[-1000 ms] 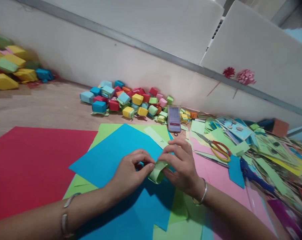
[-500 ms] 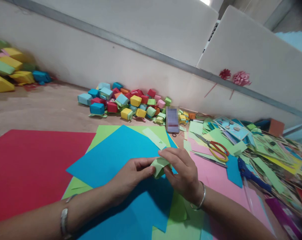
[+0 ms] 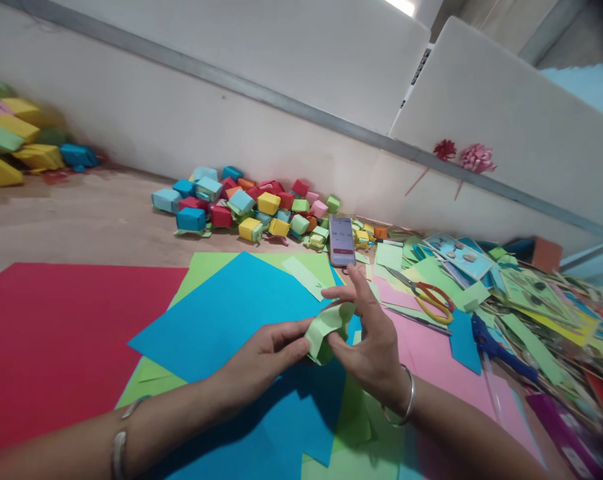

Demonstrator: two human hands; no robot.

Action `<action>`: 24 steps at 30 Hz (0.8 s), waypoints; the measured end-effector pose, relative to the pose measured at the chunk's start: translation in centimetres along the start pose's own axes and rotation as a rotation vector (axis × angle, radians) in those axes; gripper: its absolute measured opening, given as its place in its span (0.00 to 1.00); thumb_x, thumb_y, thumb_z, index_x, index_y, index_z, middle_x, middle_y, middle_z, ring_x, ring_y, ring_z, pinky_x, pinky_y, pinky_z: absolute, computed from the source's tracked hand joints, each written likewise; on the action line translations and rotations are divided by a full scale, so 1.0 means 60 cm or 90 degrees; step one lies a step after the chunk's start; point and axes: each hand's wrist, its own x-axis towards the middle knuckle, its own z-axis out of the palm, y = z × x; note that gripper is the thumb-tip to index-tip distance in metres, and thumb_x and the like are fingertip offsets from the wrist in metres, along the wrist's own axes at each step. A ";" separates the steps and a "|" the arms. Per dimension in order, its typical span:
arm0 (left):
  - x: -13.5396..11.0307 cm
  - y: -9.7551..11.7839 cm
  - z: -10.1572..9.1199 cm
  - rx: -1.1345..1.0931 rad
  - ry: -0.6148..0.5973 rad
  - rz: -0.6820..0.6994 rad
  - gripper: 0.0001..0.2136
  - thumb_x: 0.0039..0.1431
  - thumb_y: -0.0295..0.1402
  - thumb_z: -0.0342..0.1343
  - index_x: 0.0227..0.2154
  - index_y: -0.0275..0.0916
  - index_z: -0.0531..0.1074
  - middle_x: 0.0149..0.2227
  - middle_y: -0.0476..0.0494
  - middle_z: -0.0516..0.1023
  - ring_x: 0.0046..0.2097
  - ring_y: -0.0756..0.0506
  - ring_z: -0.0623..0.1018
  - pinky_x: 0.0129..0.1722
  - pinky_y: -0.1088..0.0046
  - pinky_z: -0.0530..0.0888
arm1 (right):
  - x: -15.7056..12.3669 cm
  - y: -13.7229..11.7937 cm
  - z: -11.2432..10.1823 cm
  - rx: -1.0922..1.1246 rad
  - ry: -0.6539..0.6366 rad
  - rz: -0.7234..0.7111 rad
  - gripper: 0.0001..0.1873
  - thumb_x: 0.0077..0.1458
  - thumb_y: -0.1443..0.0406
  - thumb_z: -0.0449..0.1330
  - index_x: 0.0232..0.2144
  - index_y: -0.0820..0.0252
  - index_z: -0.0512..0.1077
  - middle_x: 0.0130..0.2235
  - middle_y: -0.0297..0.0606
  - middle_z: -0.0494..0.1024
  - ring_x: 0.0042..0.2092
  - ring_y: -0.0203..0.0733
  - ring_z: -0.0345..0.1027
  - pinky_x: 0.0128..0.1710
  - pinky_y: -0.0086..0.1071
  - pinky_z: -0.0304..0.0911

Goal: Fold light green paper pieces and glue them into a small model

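A folded piece of light green paper (image 3: 327,329) is held above the blue sheet (image 3: 221,307). Its left edge is pinched between the thumb and fingers of my left hand (image 3: 274,350). On the other side, my right hand (image 3: 368,337) has its thumb at the paper's open fold, with some fingers behind the upper edge and one finger raised away. The paper curves into a hollow strip. Beneath the blue sheet lie light green sheets (image 3: 206,267), and a pale green strip with a small mark (image 3: 302,277) rests on top near its far corner.
Small coloured paper boxes (image 3: 268,203) are heaped by the wall, with larger ones (image 3: 36,157) far left. A phone (image 3: 342,240) stands behind my hands. Red sheets (image 3: 76,333) lie left. Right are scissors (image 3: 434,300), a blue glue gun (image 3: 501,350) and paper scraps.
My right hand's fingers have lifted and spread from the paper, while its thumb stays at the fold. The green paper has opened wider. My left hand keeps its pinch.
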 end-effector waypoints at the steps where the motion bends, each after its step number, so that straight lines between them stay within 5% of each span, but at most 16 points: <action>1: 0.000 0.001 0.001 -0.003 -0.004 0.005 0.24 0.46 0.51 0.68 0.43 0.43 0.83 0.40 0.41 0.83 0.41 0.42 0.76 0.43 0.69 0.71 | 0.000 0.000 0.000 0.007 -0.001 0.005 0.49 0.47 0.76 0.56 0.69 0.51 0.49 0.50 0.40 0.78 0.41 0.38 0.76 0.41 0.33 0.75; 7: 0.002 0.002 0.001 0.021 -0.024 0.008 0.24 0.45 0.53 0.67 0.40 0.41 0.83 0.35 0.41 0.82 0.37 0.43 0.76 0.40 0.69 0.71 | 0.003 -0.002 0.002 0.015 -0.029 -0.008 0.47 0.50 0.76 0.56 0.69 0.49 0.49 0.39 0.32 0.81 0.38 0.37 0.76 0.39 0.30 0.75; 13: 0.000 0.005 0.003 0.034 -0.020 0.015 0.24 0.44 0.53 0.68 0.41 0.42 0.83 0.36 0.42 0.82 0.37 0.42 0.75 0.40 0.68 0.72 | 0.003 -0.001 -0.001 0.065 -0.056 0.051 0.51 0.49 0.75 0.57 0.71 0.53 0.41 0.49 0.43 0.78 0.33 0.35 0.74 0.31 0.29 0.74; 17: 0.002 0.006 0.004 0.039 -0.022 0.005 0.25 0.42 0.55 0.68 0.37 0.41 0.84 0.35 0.41 0.82 0.39 0.41 0.76 0.43 0.66 0.72 | 0.009 -0.002 -0.004 0.044 -0.104 0.043 0.50 0.49 0.75 0.57 0.70 0.53 0.42 0.35 0.31 0.81 0.34 0.37 0.76 0.35 0.29 0.75; 24: 0.002 0.003 0.002 0.044 -0.024 0.005 0.24 0.43 0.54 0.68 0.38 0.41 0.84 0.35 0.41 0.83 0.38 0.42 0.75 0.43 0.67 0.71 | 0.005 -0.005 0.001 0.007 -0.093 0.036 0.48 0.48 0.75 0.55 0.70 0.50 0.46 0.35 0.29 0.82 0.35 0.37 0.77 0.37 0.31 0.74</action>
